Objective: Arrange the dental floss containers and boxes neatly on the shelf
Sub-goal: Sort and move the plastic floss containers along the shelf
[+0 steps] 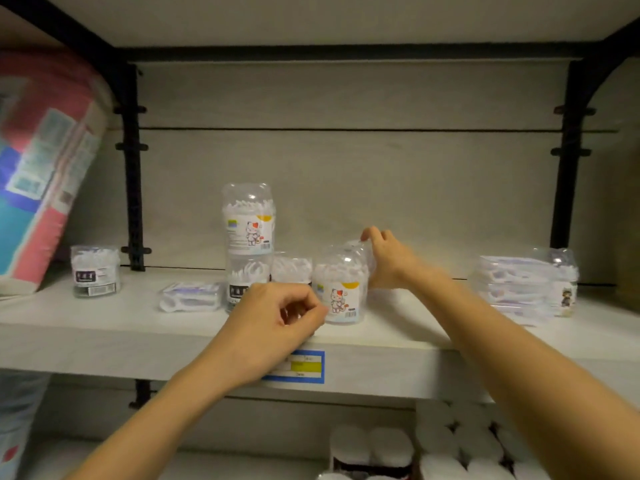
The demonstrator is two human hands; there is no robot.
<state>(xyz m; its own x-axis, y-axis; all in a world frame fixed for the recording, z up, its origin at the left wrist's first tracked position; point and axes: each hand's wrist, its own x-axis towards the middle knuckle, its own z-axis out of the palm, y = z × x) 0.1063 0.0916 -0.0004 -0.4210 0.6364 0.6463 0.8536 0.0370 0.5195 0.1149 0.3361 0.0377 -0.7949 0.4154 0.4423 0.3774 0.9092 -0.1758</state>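
Observation:
Clear floss-pick jars stand mid-shelf on the pale shelf board [104, 337]. One cat-label jar [248, 220] is stacked on a dark-label jar [242, 275]. Another cat-label jar [341, 289] stands at the front. My right hand [388, 258] reaches behind it and grips a clear jar [360, 247] mostly hidden there. My left hand [273, 327] hovers at the shelf's front edge, fingers curled, holding nothing that I can see. A lone dark-label jar [95, 271] stands at the left, and a flat floss box [192, 296] lies beside the stack.
A stack of flat floss boxes [519, 285] sits at the right. A large pink and blue pack [41, 168] leans at the far left. Black uprights frame the bay. A blue price tag [308, 367] is on the shelf edge. White rolls [460, 441] fill the shelf below.

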